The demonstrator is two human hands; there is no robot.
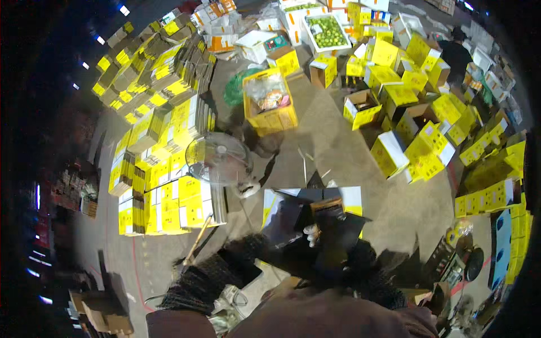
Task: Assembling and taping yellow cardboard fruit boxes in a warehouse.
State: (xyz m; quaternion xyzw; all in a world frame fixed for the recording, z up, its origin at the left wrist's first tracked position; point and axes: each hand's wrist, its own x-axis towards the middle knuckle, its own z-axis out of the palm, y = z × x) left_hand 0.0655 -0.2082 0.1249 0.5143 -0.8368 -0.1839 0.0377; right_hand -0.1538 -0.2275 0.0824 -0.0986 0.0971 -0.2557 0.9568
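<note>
In front of my body stands a yellow-and-white carton [353, 198], with dark sheet-like material [287, 222] spread over it. My left arm, in a dark fuzzy sleeve [197, 281], reaches in from the lower left toward this material. From the lower right comes my right arm in a similar sleeve [376, 284]. Pale, finger-like shapes [311, 234] show amid the dark material; whose hand they belong to is unclear. Just beyond them is a brownish, partly lit piece [328, 209]. Shadow and blur hide my fingers and anything in them.
A standing fan [218, 158] is at left, before stacked flat cartons [169, 197]. Ahead sits a yellow crate [270, 119] holding plastic bags. Open yellow cartons [389, 152] crowd the right. A box of green fruit [327, 32] lies farther back, and a person [455, 53] far right.
</note>
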